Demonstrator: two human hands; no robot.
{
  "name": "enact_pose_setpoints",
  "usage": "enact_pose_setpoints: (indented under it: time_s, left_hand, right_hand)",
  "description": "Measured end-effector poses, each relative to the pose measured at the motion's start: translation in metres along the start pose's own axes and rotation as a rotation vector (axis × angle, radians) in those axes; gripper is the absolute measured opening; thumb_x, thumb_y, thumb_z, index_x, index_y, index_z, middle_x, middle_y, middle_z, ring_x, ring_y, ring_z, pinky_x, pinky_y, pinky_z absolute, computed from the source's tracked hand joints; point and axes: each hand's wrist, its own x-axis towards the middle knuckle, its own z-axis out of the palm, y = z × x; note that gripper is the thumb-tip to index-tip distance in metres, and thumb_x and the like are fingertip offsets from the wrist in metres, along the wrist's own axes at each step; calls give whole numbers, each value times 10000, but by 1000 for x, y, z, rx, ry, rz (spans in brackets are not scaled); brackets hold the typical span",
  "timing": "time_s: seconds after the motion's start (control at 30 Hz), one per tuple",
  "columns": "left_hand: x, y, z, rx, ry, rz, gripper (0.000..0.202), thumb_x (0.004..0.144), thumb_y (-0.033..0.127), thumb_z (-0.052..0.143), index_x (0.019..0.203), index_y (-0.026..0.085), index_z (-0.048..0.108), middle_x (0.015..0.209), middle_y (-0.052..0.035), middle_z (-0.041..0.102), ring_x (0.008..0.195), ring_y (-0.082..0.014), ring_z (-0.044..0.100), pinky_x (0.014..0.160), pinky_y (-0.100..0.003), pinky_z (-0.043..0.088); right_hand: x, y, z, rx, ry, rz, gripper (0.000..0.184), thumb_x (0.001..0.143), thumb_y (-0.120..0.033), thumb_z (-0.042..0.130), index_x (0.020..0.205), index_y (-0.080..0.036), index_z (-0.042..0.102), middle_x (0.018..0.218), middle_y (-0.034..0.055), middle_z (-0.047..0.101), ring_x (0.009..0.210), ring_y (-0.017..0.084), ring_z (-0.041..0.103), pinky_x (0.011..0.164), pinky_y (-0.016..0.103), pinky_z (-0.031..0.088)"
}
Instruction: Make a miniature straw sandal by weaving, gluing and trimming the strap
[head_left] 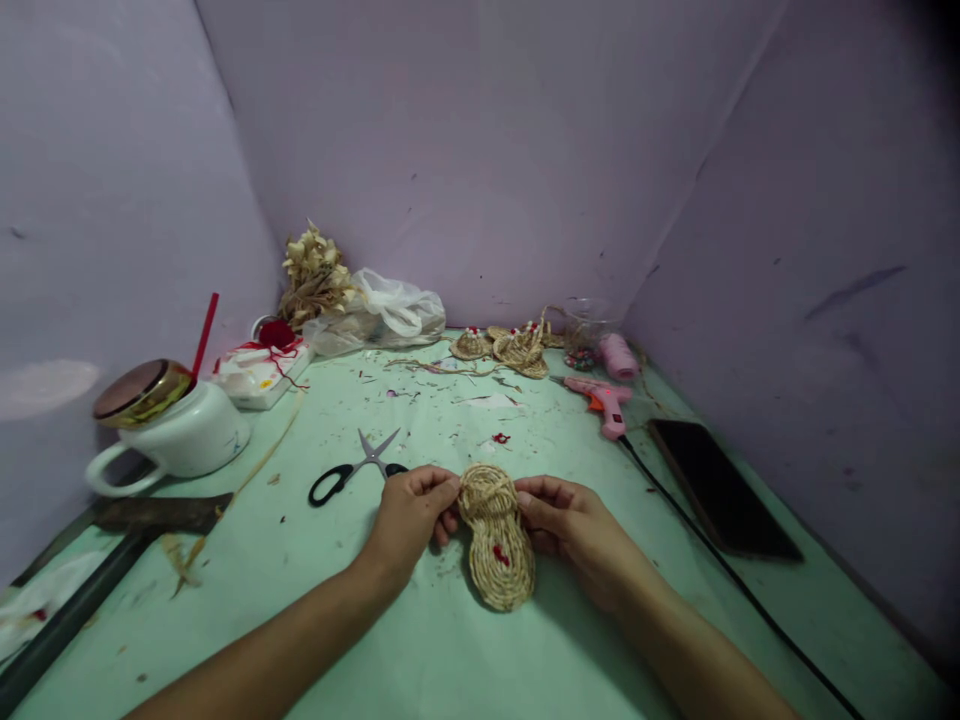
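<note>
A small slipper of coiled, braided straw stands out in the middle of the head view, its strap end away from me. A bit of red yarn lies on its sole. My left hand pinches the left edge by the strap between thumb and fingers. On the opposite edge, my right hand grips the slipper the same way. Just beyond my left hand lie scissors with spread blades and black handles, one handle partly hidden by my fingers.
Right of my hands are a pink glue gun with a black cord and a dark phone. At the back are finished straw slippers, a pink thread spool and a plastic bag. A white mug and hammer occupy the left.
</note>
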Motion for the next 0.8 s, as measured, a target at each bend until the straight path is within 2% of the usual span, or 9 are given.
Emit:
enact_pose_setpoints:
  time_s: [0.13, 0.23, 0.33, 0.4, 0.43, 0.57, 0.7, 0.8]
  left_hand:
    - [-1, 1, 0, 1, 6, 4, 219, 672, 323, 577, 703, 108, 610, 441, 25, 512, 335, -64, 405, 333, -177, 308]
    - [-3, 5, 0, 32, 88, 34, 228, 666, 323, 592, 773, 122, 606, 456, 39, 502, 362, -74, 403, 346, -184, 310]
    - [-8, 12, -2, 131, 188, 184, 215, 659, 311, 619, 790, 141, 612, 513, 35, 522, 426, -79, 416, 404, -191, 333]
    - [-13, 17, -2, 182, 171, 281, 191, 652, 307, 635, 755, 148, 615, 559, 22, 545, 465, -79, 423, 438, -191, 338]
    - [-15, 20, -2, 190, 133, 284, 192, 656, 318, 634, 746, 150, 610, 541, 26, 533, 453, -75, 405, 431, -190, 324]
    - [-21, 24, -1, 168, 2, 137, 283, 678, 397, 617, 825, 160, 567, 384, 79, 386, 354, -62, 294, 359, -185, 217]
    - [-15, 18, -3, 145, -3, 57, 373, 730, 451, 558, 964, 161, 541, 423, 55, 458, 327, -74, 344, 320, -182, 229]
    - [-8, 13, -5, 57, -119, -31, 305, 742, 431, 538, 851, 149, 572, 452, 51, 450, 330, -58, 344, 299, -157, 214]
  right_hand:
    - [0, 0, 0, -8, -11, 12, 321, 535, -315, 781, 734, -112, 633, 602, 31, 644, 544, 120, 574, 533, 237, 450]
    - [-2, -1, 1, -9, 10, 18, 305, 535, -304, 778, 725, -117, 629, 596, 24, 634, 543, 122, 573, 529, 237, 448]
    - [-4, -2, 2, 2, 20, 20, 284, 532, -293, 778, 706, -125, 631, 616, 28, 639, 537, 118, 573, 526, 233, 442]
    - [-5, -2, 3, 2, 28, 18, 284, 523, -287, 781, 705, -125, 635, 621, 28, 640, 530, 112, 567, 522, 229, 436]
    - [-5, -1, 4, 3, 29, 14, 289, 517, -286, 783, 707, -125, 636, 619, 25, 639, 529, 111, 565, 522, 228, 434]
    - [-5, 1, 5, -5, 24, -7, 301, 506, -297, 782, 705, -126, 634, 604, 14, 630, 512, 106, 546, 511, 227, 419]
    - [-4, 2, 5, -12, 34, -26, 305, 504, -300, 786, 701, -123, 636, 595, 8, 623, 496, 91, 522, 491, 210, 392]
    - [-6, 0, 5, 30, 9, -27, 302, 511, -304, 792, 694, -124, 632, 577, 0, 611, 483, 83, 512, 475, 199, 382]
